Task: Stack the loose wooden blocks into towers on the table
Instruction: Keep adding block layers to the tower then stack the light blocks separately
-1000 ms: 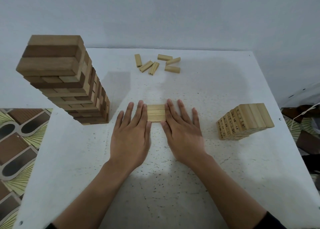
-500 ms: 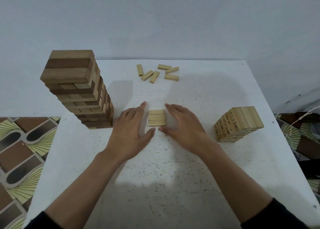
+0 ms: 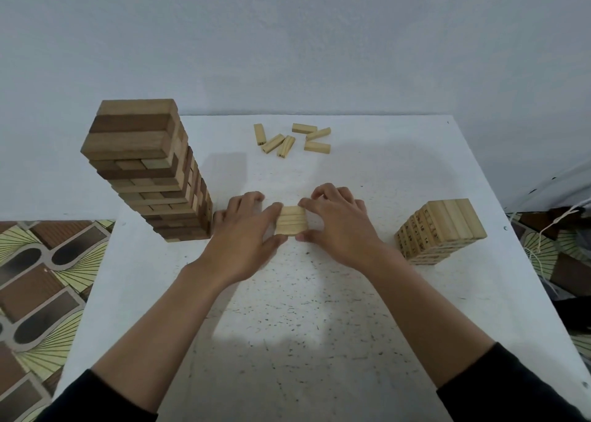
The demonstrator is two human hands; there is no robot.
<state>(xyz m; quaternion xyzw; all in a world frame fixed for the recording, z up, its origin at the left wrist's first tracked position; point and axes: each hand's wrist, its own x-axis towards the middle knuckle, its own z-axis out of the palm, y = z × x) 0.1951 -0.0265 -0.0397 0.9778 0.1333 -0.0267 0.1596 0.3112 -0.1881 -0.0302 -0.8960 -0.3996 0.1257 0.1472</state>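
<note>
pinches block row (image 3: 290,224) from both ends with left hand (image 3: 243,242) and right hand (image 3: 340,229), each grip grasping it, on tabletop (image 3: 319,309) just right of tall tower (image 3: 144,172); loose blocks (image 3: 292,140) farther back-right of that tower.

Plain pale grey wall (image 3: 287,37) at 12 o'clock; white speckled table (image 3: 319,325) at centre; brown-and-green patterned floor tiles (image 3: 38,277) at 8 o'clock.

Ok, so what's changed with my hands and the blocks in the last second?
The left hand and right hand lay flat beside the row of three blocks; both have now curled in, fingers and thumbs gripping its two ends. The row is still on the table in the same spot. Tall tower, short numbered tower and far loose blocks are unchanged.
</note>
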